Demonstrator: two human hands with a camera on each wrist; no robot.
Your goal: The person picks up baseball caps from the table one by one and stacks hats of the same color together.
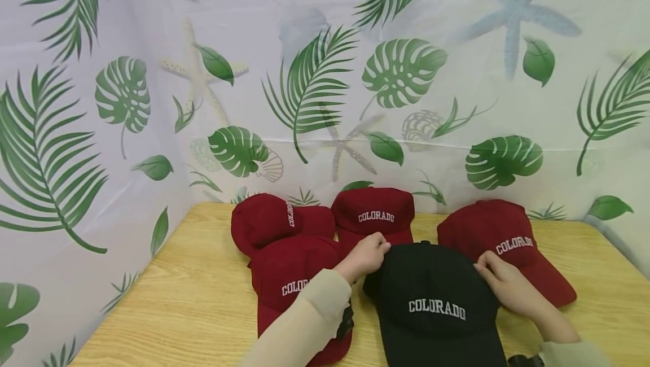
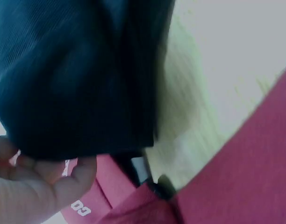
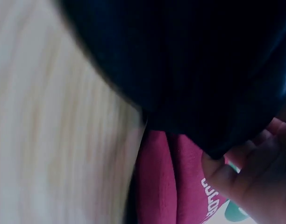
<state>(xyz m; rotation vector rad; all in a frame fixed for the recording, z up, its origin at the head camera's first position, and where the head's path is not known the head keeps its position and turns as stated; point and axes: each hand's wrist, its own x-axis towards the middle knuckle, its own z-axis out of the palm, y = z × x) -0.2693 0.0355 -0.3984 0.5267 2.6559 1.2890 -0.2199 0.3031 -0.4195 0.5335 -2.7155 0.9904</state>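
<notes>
A black baseball cap (image 1: 437,282) with white COLORADO lettering faces the front, its brim toward the bottom edge of the head view. My left hand (image 1: 367,255) pinches the cap's upper left side. On the opposite side my right hand (image 1: 508,285) pinches the fabric between thumb and fingers. In the left wrist view the black cloth (image 2: 73,84) hangs over the left hand's fingers (image 2: 80,179). The right wrist view has the black cap (image 3: 203,70) above the right hand (image 3: 260,172), thumb against its edge. The cap's back is hidden.
Several dark red COLORADO caps lie on the wooden table (image 1: 167,299): one back left (image 1: 264,223), one front left (image 1: 294,265) partly behind my left sleeve, one back middle (image 1: 376,214), one at right (image 1: 487,231). A leaf-printed cloth (image 1: 325,101) hangs behind.
</notes>
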